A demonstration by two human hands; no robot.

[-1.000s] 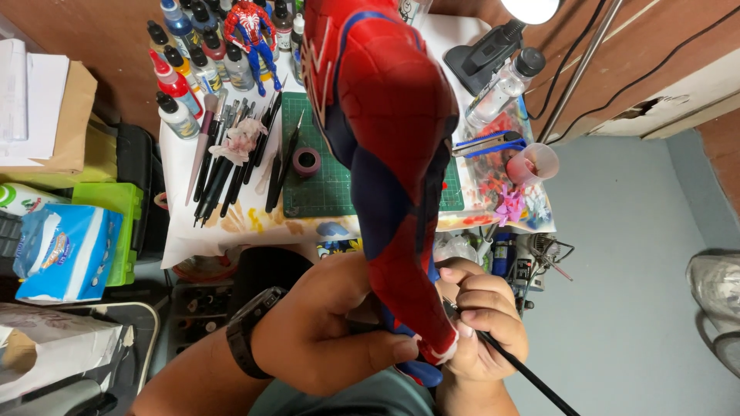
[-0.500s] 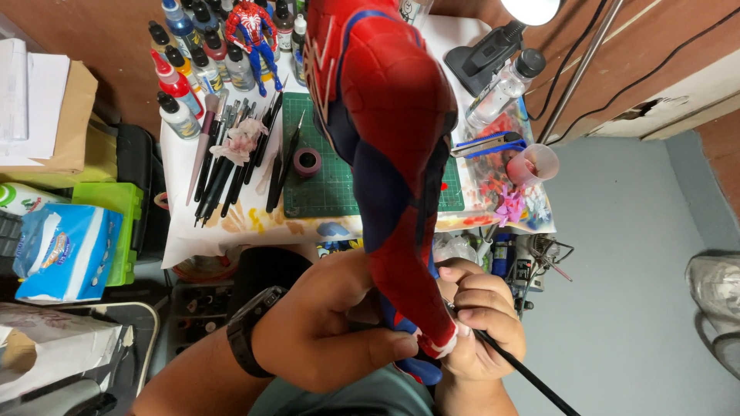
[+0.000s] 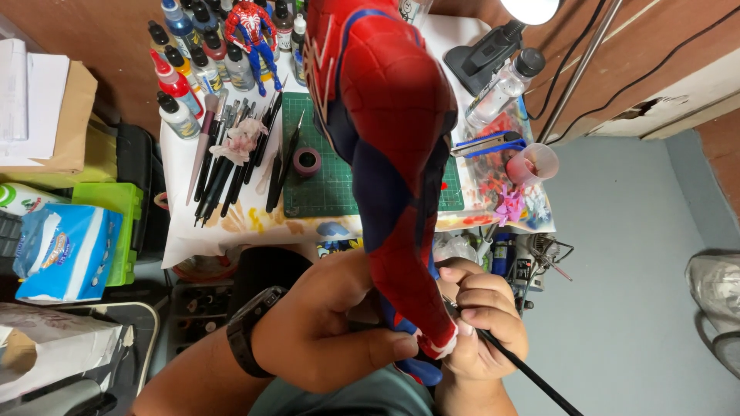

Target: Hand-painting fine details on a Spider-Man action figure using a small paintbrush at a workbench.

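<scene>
While the red and blue figure (image 3: 389, 146) stands tall above the bench (image 3: 185, 223), its leg is wrapped by the left hand (image 3: 331, 323), fingers closed around it. The right hand (image 3: 482, 323) pinches a thin black brush (image 3: 532, 374) against the foot. Behind lie a green cutting mat (image 3: 324, 185) and paint bottles (image 3: 193, 69).

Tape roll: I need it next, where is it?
Head view, left of centre: the tape roll lies on the green mat, beside the black tools.
</scene>
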